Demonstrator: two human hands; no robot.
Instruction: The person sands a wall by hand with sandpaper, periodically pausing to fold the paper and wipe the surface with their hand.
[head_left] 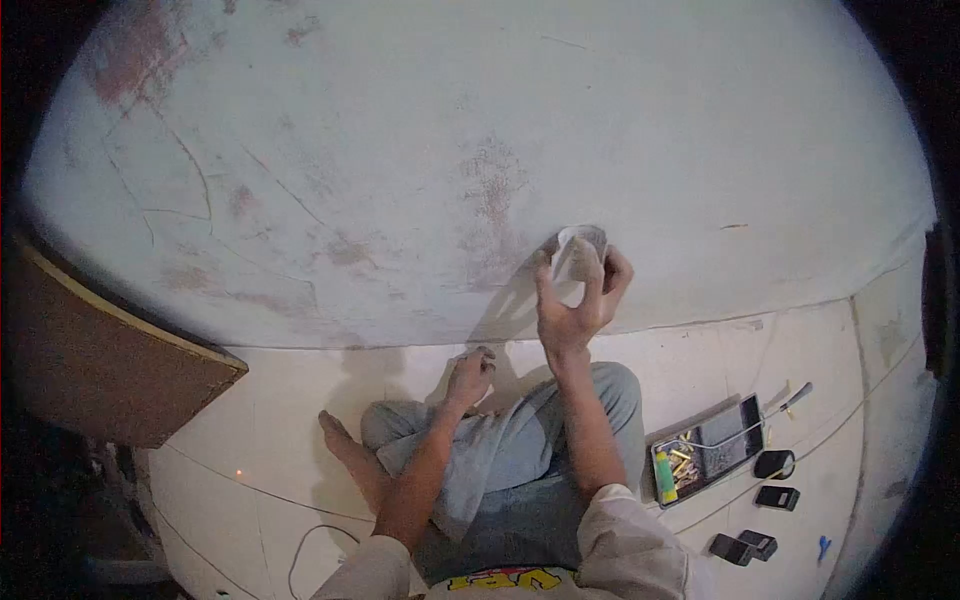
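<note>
My right hand [577, 308] is raised to the wall [400, 120]. Thumb and fingers grip a small bent piece of sandpaper [572, 262], whitish on one side and grey on the other, held against the wall's lower part. A shadow of the hand falls to the left. My left hand [470, 378] rests low by my knee, close to the foot of the wall, with fingers curled in and nothing visible in them. The wall is pale, with rubbed reddish-brown patches and thin cracks, mostly to the left.
A black tray [705, 450] with small brass-coloured pieces and a green-and-yellow tube stands at right on the tiled floor [290, 440]. Several black boxes [776, 497] lie near it. A brown wooden panel [120, 350] juts in from the left. A thin cable [295, 555] curls at lower left.
</note>
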